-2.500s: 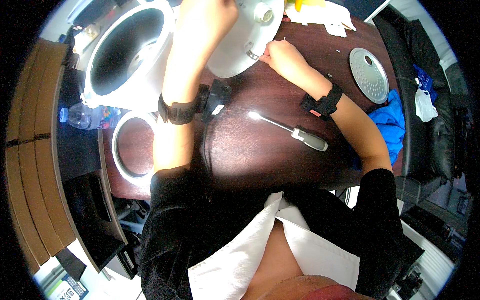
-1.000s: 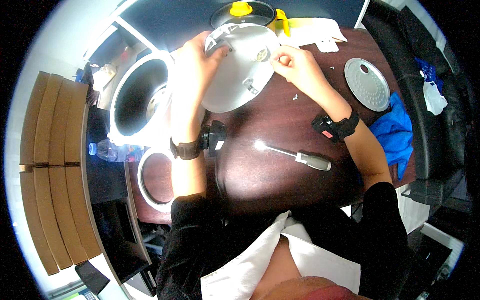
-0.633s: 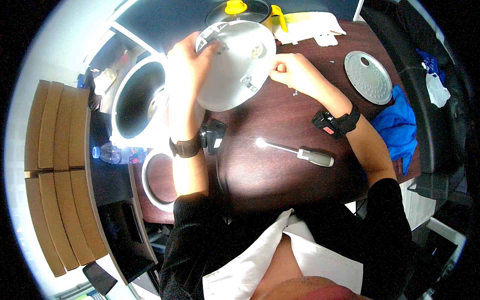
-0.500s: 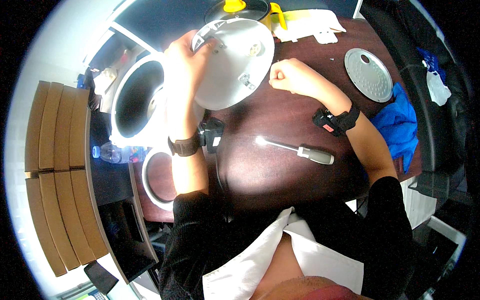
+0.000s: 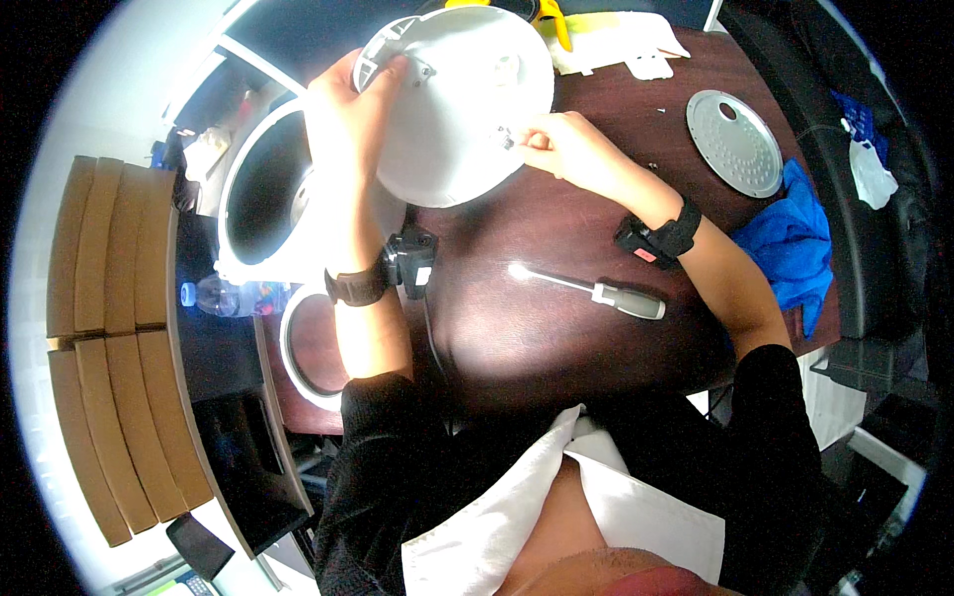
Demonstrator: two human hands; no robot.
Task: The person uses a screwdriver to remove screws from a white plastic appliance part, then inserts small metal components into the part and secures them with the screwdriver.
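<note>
My left hand (image 5: 343, 114) grips the left rim of a round white plastic lid (image 5: 452, 119), thumb across its inner face. That face is turned up toward me and has clips and small metal fittings. Close to a fitting near the lid's right edge, my right hand (image 5: 576, 149) has thumb and forefinger pinched together. Whatever lies between those fingertips is too small to make out. A white cooker body (image 5: 234, 248) with a dark hollow lies on its side left of my left hand. Below the lid, a screwdriver (image 5: 626, 300) with a grey handle rests on the brown table (image 5: 556, 238).
A perforated metal disc (image 5: 740, 149) and a blue cloth (image 5: 790, 248) lie at the right. White sheets (image 5: 616, 42) and a yellow-handled pot (image 5: 552, 15) are at the back. A white ring (image 5: 298, 363), a plastic bottle (image 5: 224, 298) and cardboard boxes (image 5: 109, 427) are at left.
The lid has shifted slightly farther away and turned a little in my left hand. My right hand has moved left, from beside the lid to the fitting at its edge.
</note>
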